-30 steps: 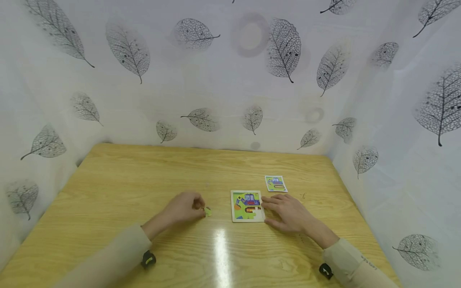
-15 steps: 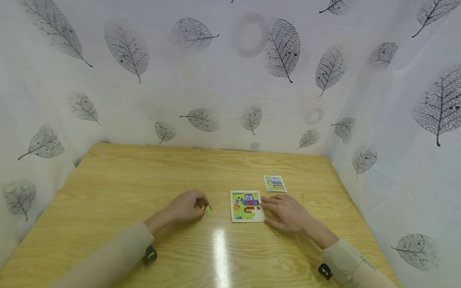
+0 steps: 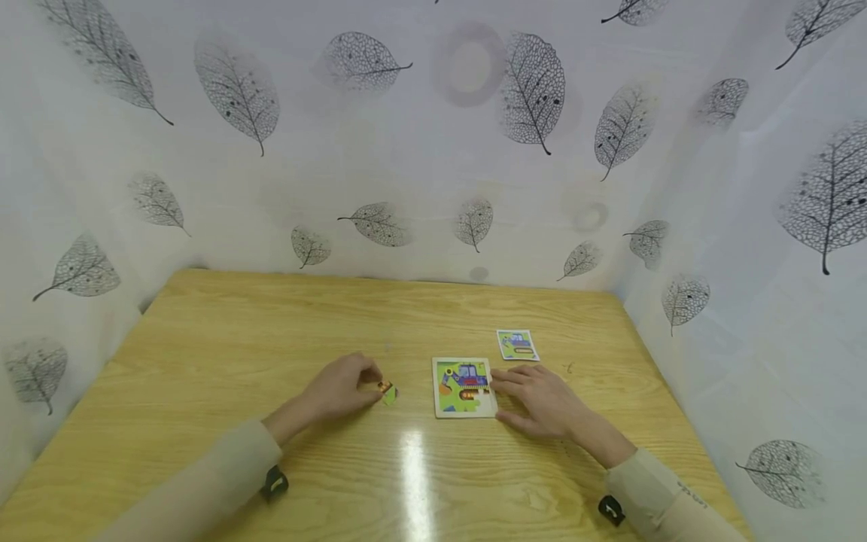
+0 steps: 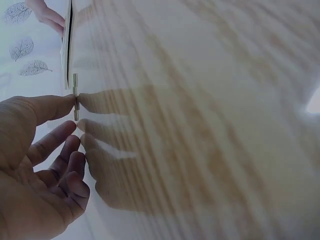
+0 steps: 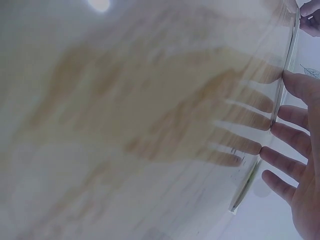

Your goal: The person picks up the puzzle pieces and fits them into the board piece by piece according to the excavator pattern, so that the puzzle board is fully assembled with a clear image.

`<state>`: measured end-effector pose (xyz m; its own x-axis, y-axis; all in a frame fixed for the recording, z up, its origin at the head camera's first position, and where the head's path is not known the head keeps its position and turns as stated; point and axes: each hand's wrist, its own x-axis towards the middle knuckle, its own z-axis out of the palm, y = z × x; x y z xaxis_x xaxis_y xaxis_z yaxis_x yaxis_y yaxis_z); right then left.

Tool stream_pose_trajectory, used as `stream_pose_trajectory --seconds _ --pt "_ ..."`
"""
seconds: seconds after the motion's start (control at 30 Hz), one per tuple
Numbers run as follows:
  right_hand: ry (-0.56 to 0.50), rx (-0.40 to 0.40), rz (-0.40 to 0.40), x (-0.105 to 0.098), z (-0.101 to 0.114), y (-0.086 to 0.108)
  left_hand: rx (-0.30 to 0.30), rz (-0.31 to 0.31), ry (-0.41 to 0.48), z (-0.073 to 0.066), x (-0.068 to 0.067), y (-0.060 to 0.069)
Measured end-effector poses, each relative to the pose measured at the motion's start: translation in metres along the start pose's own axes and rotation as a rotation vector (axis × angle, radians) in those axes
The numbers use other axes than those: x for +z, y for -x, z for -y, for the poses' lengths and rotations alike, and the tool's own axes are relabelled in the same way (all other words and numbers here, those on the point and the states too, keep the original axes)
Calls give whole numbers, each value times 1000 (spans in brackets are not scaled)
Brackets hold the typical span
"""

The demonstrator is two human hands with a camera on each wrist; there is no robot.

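In the head view my left hand (image 3: 341, 389) has its thumb and index finger on a small green and orange jigsaw piece (image 3: 389, 394), at or just above the table. Edge-on in the left wrist view, that puzzle piece (image 4: 76, 97) shows the thumb on it and the index fingertip at its lower end. To the right lies a square puzzle board (image 3: 464, 388) with a digger picture; bare tray shows at its lower right. Fairly straight fingers of my right hand (image 3: 542, 400) rest against the board's right edge, with the thumb near its lower right corner.
A small picture card (image 3: 518, 345) of the same digger lies behind the board, to the right. The wooden table (image 3: 284, 324) meets leaf-patterned curtains (image 3: 420, 173) at the back and sides. Light glares off the tabletop in front of the board.
The left hand has shifted slightly, and the jigsaw piece has turned, showing more of its orange part. The right hand and board stay in place.
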<state>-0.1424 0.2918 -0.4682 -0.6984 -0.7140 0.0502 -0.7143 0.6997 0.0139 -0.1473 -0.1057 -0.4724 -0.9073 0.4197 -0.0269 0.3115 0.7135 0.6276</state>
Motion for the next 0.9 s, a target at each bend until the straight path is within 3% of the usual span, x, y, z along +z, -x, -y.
stream_pose_trajectory --seconds 0.2,0.53,0.9 --pt "3 -10 -2 0 1 -1 39 -8 -7 2 3 -3" --pt "-2 -4 0 -1 2 -2 60 35 40 4 5 -11" --pt "-14 19 31 -1 0 -1 -66 -2 49 -6 10 -4"
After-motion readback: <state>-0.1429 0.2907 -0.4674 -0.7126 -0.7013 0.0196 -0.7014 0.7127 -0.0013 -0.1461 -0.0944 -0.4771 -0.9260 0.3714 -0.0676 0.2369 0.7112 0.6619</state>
